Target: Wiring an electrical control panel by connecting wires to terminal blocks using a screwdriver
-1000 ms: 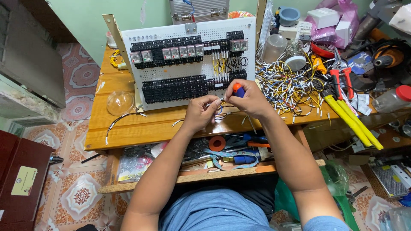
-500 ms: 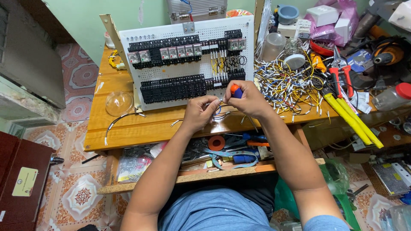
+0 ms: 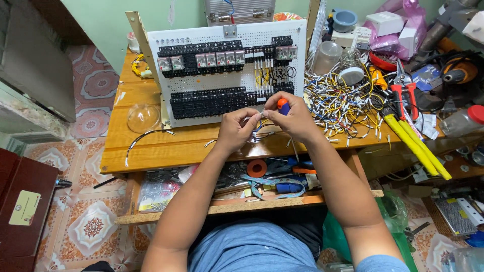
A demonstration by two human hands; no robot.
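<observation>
the right hand (image 3: 295, 118) grips a screwdriver (image 3: 283, 106), the left hand (image 3: 236, 130) pinches a thin wire (image 3: 259, 127) (just in front of the control panel (image 3: 227, 75)); best keep the wire steady, tip square

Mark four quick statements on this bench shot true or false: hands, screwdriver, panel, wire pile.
1. The right hand grips a screwdriver with an orange and blue handle. True.
2. The left hand rests flat on the clear dome. False: it pinches thin wires next to the right hand; the dome sits apart, off to the left on the wooden table.
3. The white perforated panel stands upright behind the hands. True.
4. The pile of loose wires lies left of the panel. False: it lies right of it, beside the yellow-handled cutters.
</observation>
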